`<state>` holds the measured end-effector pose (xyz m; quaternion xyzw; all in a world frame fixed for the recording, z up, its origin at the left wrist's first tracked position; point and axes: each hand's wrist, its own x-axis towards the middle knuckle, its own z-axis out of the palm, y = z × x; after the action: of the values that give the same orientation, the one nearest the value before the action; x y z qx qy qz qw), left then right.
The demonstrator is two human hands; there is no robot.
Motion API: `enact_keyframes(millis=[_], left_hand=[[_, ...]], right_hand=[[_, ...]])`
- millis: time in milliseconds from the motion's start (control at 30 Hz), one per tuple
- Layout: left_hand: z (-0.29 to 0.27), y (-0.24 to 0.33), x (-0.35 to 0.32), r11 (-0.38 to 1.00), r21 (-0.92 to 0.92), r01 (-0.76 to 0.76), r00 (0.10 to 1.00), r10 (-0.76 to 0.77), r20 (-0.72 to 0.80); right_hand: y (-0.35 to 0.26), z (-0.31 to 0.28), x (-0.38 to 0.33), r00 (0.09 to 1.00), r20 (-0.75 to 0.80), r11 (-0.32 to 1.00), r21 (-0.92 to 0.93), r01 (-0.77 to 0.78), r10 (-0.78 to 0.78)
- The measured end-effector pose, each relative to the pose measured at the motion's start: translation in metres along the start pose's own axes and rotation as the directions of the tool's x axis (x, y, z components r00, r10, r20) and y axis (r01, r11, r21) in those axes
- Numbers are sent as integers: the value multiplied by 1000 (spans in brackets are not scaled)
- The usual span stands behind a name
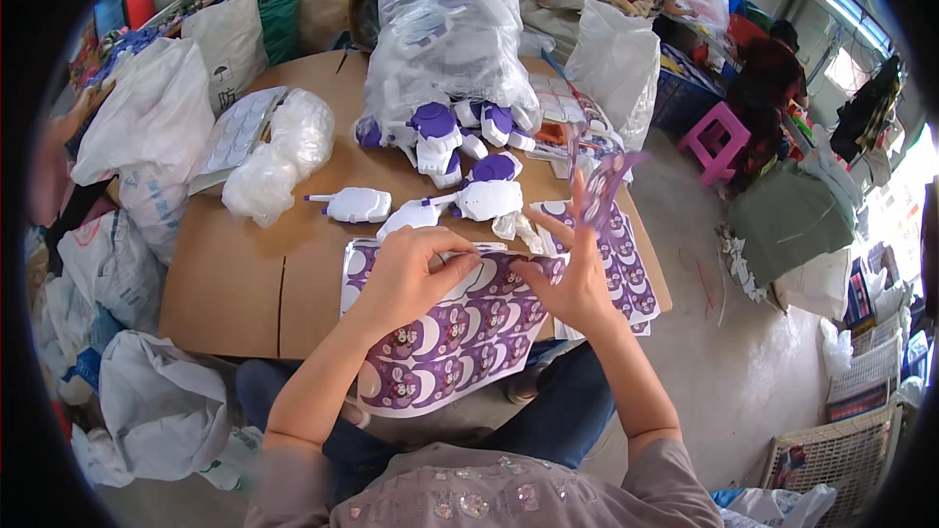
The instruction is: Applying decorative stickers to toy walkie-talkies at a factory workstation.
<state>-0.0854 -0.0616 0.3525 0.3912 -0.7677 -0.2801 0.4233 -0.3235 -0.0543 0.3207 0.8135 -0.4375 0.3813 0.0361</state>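
On the left of the desk [220, 284] lies a clear plastic bundle [279, 152], and right of it a white toy part [360, 204] with purple ends. Nearer, the left hand [416, 274] has thumb and forefinger closed in a pinch on the far edge of the sticker sheet [455, 332], which hangs over the near edge of the desk. The step in hand looks like parting pieces from this sheet; the next move calls for a steady left pinch and a clean pull. On the right, the right hand [577, 284] has thumb and forefinger apart, the thumb at the sheet; a purple strip [608, 186] rises by its fingertips, too blurred to tell whether they grip it. Rightmost lie more purple sheets [636, 284]
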Motion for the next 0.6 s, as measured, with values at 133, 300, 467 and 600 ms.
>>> enact_keyframes(millis=[133,300,467,600], left_hand=[[4,0,-1,993,-21,117,993,-116,31],[10,-14,-1,953,-181,243,970,-239,46],[17,-34,0,795,-473,379,925,-348,154],[21,-38,0,767,-480,426,902,-400,162]], right_hand=[[-19,3,7,996,-3,996,18,84,-84],[-17,16,11,893,-115,898,-124,422,-436],[-6,19,2,818,-133,828,-80,555,-560],[-10,23,-8,959,-114,904,319,284,-261]])
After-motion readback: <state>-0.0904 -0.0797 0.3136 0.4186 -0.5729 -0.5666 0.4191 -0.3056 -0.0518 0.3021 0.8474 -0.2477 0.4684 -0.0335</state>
